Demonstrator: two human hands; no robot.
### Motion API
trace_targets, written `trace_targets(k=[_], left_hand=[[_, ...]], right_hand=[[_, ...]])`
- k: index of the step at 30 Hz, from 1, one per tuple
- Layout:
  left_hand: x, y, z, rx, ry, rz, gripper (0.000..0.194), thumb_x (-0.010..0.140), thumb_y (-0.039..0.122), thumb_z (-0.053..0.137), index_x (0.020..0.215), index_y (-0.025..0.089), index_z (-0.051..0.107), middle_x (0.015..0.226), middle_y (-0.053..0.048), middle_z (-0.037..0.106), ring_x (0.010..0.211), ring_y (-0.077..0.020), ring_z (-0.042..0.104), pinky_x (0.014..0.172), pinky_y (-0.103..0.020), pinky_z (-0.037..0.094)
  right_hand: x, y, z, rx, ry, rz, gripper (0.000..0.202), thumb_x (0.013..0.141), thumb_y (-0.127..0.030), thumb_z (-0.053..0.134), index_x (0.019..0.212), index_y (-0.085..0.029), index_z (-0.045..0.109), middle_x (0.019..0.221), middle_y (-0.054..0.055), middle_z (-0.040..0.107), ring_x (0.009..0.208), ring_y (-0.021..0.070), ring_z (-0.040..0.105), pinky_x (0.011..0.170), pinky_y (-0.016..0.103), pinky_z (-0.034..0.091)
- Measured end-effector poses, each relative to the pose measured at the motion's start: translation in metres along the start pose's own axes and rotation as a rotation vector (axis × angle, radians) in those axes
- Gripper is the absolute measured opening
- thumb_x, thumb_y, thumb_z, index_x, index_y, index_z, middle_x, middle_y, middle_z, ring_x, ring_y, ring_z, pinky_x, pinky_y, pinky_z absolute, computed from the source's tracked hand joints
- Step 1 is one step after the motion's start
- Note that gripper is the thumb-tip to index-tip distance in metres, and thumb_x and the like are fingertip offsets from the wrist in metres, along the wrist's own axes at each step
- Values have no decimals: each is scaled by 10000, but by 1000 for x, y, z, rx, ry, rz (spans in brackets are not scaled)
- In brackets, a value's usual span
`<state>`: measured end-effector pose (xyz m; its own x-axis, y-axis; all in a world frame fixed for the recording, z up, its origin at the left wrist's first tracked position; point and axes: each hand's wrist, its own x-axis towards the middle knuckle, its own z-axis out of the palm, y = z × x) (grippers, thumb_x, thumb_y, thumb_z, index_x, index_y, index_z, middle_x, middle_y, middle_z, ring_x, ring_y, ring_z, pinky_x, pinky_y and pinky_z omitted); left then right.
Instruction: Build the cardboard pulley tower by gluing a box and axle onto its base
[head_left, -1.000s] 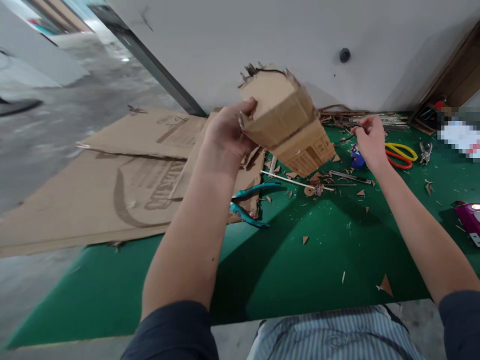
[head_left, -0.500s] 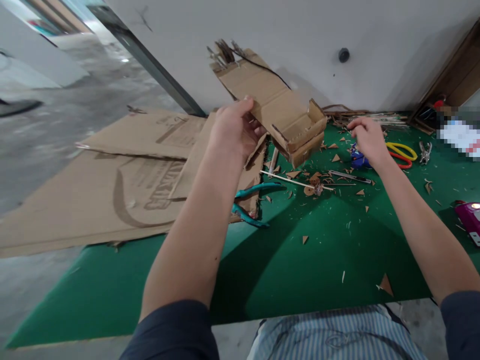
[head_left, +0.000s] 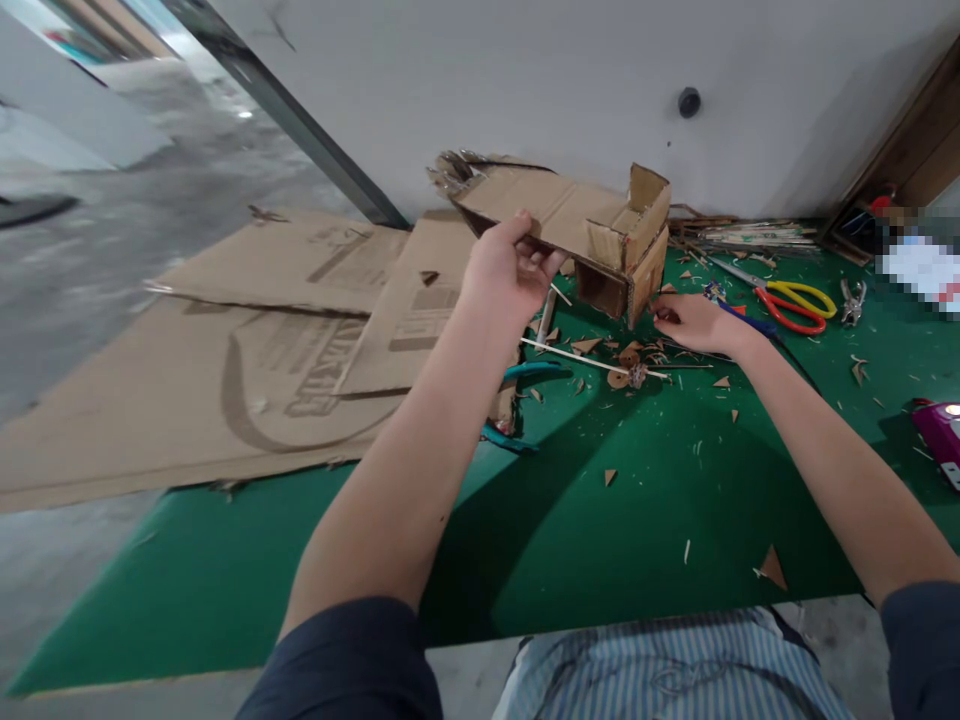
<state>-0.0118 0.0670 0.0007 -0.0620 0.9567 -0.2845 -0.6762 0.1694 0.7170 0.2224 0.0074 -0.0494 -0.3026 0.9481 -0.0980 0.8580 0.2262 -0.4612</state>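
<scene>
Green table point(head_left: 645, 540) nearest, strewn with cardboard scraps point(head_left: 772, 568), then right hand point(head_left: 697, 325), fingers curled narrow, any hold unclear, just beside the cardboard model point(head_left: 559, 210), which left hand point(head_left: 510, 265) grips along its near edge, raised before the pale wall point(head_left: 562, 80).

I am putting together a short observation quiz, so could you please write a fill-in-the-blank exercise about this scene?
1. The person's ____ hand holds up the cardboard model.
2. The table top is ____ in colour.
3. The scissors have one red handle loop and one ____ loop.
4. The blue-and-white cloth at the bottom edge has a pattern of ____.

Missing words: left; green; yellow; stripes.
</scene>
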Motion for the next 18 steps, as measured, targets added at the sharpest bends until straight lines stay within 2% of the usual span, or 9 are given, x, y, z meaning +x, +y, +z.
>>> trace_targets(k=[5, 7, 10, 12, 15, 18], left_hand=[[-7, -10, 5, 68, 6, 123, 234, 972, 203, 591, 747, 251, 550, 713, -17, 685, 764, -144, 712, 783, -199, 614], [-7, -15, 4, 89, -22, 135, 225, 972, 187, 560, 759, 259, 552, 734, -25, 700, 823, -154, 732, 797, -199, 627], [-4, -22, 1, 76, -46, 114, 177, 940, 173, 556, 789, 262, 575, 741, -34, 702, 869, -177, 745, 800, -237, 649], [-2, -27, -1, 50, -44, 97, 142, 911, 164, 574, 798, 248, 595, 774, -41, 710, 909, -185, 742, 832, -269, 651], [-7, -31, 2, 36, -13, 79, 136, 905, 142, 579, 795, 219, 601, 812, -45, 706, 938, -186, 725, 879, -297, 640], [-20, -33, 10, 32, 18, 13, 190, 955, 102, 527, 797, 198, 572, 786, -29, 662, 856, -151, 698, 902, -285, 627]], right_hand=[[-13, -9, -8, -189, -191, -42, 413, 981, -391, 509, 1306, -238, 714, 1417, 112, 671, 1319, 319, 604, 1071, 433, 475], [-18, -13, -13, -263, -241, -58, 409, 979, -442, 490, 1261, -290, 746, 1394, 88, 684, 1323, 336, 593, 1056, 461, 471], [-28, -22, -26, -311, -272, -48, 377, 975, -442, 487, 1157, -310, 790, 1307, 70, 728, 1219, 319, 649, 977, 441, 491], [-34, -27, -37, -302, -259, -23, 344, 960, -452, 521, 1078, -297, 804, 1166, 75, 770, 1088, 303, 694, 896, 423, 506], [-43, -31, -54, -313, -175, 117, 375, 947, -536, 543, 963, -254, 789, 954, 103, 769, 884, 297, 709, 751, 414, 507], [-46, -30, -60, -362, -2, 240, 512, 900, -675, 566, 1015, -210, 746, 989, 150, 757, 874, 323, 703, 697, 419, 502]])
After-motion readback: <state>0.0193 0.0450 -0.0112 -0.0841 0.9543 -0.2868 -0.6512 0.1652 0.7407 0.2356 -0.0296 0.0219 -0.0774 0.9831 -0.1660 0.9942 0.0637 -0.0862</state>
